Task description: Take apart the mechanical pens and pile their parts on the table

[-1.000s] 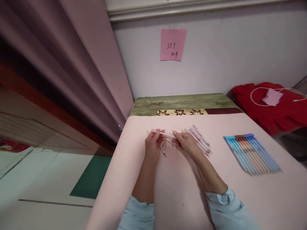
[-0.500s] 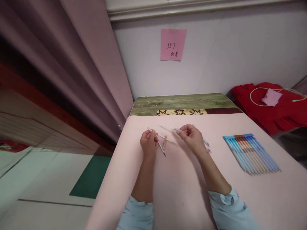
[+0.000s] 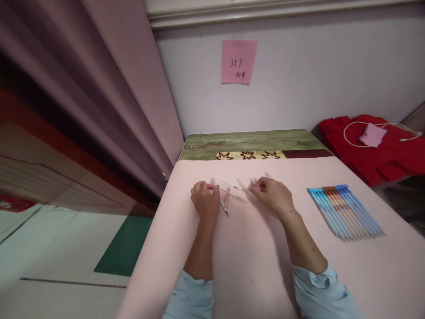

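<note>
My left hand (image 3: 204,201) rests on the pink table (image 3: 249,261) with its fingers curled, pinching a small clear pen part (image 3: 212,181) at the fingertips. My right hand (image 3: 275,196) lies over a pile of white pens (image 3: 267,176), which it mostly hides, and its fingers are closed on the end of one. Between the hands lie loose pen parts: a thin refill (image 3: 227,182), a clear barrel (image 3: 237,195), a short pink piece (image 3: 227,196) and a refill with a dark tip (image 3: 224,208).
A neat row of several blue and orange pens (image 3: 345,212) lies to the right. Behind the pink table is a green surface (image 3: 249,142). A pink sticky note (image 3: 239,61) hangs on the wall. Red cloth with a cord (image 3: 375,148) lies at right, a curtain (image 3: 126,97) at left.
The pen held between both hands has come apart. My right hand moved right, set the clear barrel and refill down, and now rests on the white pen pile. My left hand lowered to the table.
</note>
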A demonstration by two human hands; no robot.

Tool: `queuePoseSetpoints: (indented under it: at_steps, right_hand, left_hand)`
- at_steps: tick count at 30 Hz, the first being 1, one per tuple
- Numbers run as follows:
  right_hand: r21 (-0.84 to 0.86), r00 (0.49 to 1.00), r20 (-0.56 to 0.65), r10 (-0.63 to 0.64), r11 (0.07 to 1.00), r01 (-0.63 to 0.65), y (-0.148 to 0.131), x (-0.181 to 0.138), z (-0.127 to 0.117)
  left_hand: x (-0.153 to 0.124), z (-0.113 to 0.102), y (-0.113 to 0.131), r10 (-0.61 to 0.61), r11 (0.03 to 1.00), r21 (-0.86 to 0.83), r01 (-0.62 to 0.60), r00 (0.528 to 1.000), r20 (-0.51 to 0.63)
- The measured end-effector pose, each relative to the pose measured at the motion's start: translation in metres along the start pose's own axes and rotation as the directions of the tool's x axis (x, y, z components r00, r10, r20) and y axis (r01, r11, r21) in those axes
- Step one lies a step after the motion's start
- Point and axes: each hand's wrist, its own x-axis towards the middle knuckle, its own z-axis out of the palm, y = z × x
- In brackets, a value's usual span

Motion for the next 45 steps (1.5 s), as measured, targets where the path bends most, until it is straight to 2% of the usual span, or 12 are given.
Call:
queuePoseSetpoints:
  at_steps: [4,8,11,17,20,28,31,34,36,38,41,45]
  right_hand:
    - [0.06,0.997,-0.044,-0.068,0.996,0.071,-0.003,0.002,0.005]
    - [-0.033,0.988,-0.116,0.098,0.994,-0.103,0.015,0.008,-0.005]
    - [-0.159,0.983,-0.037,0.182,0.97,-0.185,0.028,0.011,-0.015]
    - [-0.246,0.986,0.078,0.147,0.961,-0.123,0.023,0.009,-0.015]
    - [-0.296,0.985,0.111,0.136,0.95,-0.098,0.017,0.008,-0.011]
    - [-0.298,0.982,0.12,0.145,0.949,-0.103,0.01,0.006,-0.006]
    - [-0.235,0.988,0.021,0.153,0.961,-0.143,0.01,0.004,-0.013]
    - [-0.022,0.999,-0.044,0.019,1.0,-0.02,0.007,0.002,-0.013]
    - [0.251,0.987,0.028,-0.155,0.957,0.144,0.003,0.001,-0.006]
    - [0.536,0.941,0.117,-0.319,0.818,0.21,-0.003,0.0,0.006]
    - [0.753,0.885,0.235,-0.403,0.651,0.096,-0.01,-0.002,0.02]
    - [0.788,0.817,0.432,-0.383,0.601,-0.135,-0.011,-0.004,0.022]
  left_hand:
    - [-0.001,0.008,-0.004,0.047,0.998,-0.029,-0.047,0.999,-0.005]
    - [0.002,0.012,-0.009,0.038,0.99,-0.137,-0.036,0.999,0.008]
    - [0.005,0.013,-0.012,-0.008,0.985,-0.174,0.009,1.0,0.006]
    - [0.005,0.014,-0.01,-0.093,0.96,-0.262,0.098,0.995,0.03]
    - [0.004,0.015,-0.01,-0.077,0.952,-0.292,0.09,0.996,0.054]
    - [0.005,0.011,-0.012,-0.044,0.952,-0.304,0.03,0.998,-0.039]
    - [0.005,0.005,-0.003,-0.071,0.918,-0.394,0.047,0.996,-0.047]
    - [0.001,-0.001,0.013,-0.106,0.73,-0.651,0.207,0.976,0.192]
    - [-0.002,-0.005,0.024,-0.059,0.497,-0.768,0.405,0.898,0.436]
    - [-0.004,-0.008,0.033,0.021,0.29,-0.774,0.563,0.805,0.593]
    - [-0.005,-0.01,0.036,0.036,0.117,-0.744,0.658,0.746,0.665]
    - [-0.002,-0.009,0.03,-0.135,0.029,-0.748,0.663,0.744,0.654]
